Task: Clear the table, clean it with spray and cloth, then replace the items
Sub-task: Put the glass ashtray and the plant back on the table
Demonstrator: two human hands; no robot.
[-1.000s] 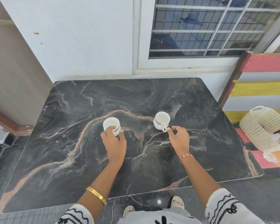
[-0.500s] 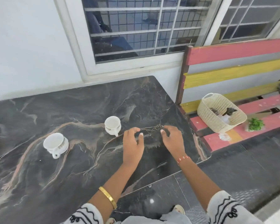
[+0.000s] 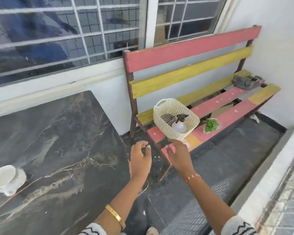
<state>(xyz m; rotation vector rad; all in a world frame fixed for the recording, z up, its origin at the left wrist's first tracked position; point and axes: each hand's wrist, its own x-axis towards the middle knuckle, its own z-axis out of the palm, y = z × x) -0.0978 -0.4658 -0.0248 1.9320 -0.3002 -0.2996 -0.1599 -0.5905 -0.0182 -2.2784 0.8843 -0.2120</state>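
The dark marble table (image 3: 61, 133) fills the left of the view, and one white cup (image 3: 5, 179) stands near its left edge. My left hand (image 3: 140, 158) hovers past the table's right edge, fingers loosely curled, holding nothing. My right hand (image 3: 179, 154) is stretched out with relaxed fingers, empty, just below the cream woven basket (image 3: 163, 116) on the bench (image 3: 227, 102). Inside the basket lie a striped cloth (image 3: 167, 118) and a white spray bottle (image 3: 180, 127) with a dark trigger head. A small green plant (image 3: 210, 125) sits on the bench right of the basket.
The bench has red and yellow slats and stands against the wall right of the table. A grey rag (image 3: 246, 81) lies at its far end. A barred window (image 3: 75, 31) is behind the table. A low white ledge (image 3: 268, 167) borders the dark floor on the right.
The view has swung right from the table to the bench. Both hands left the cups on the table and moved right, off the table edge, toward the basket.
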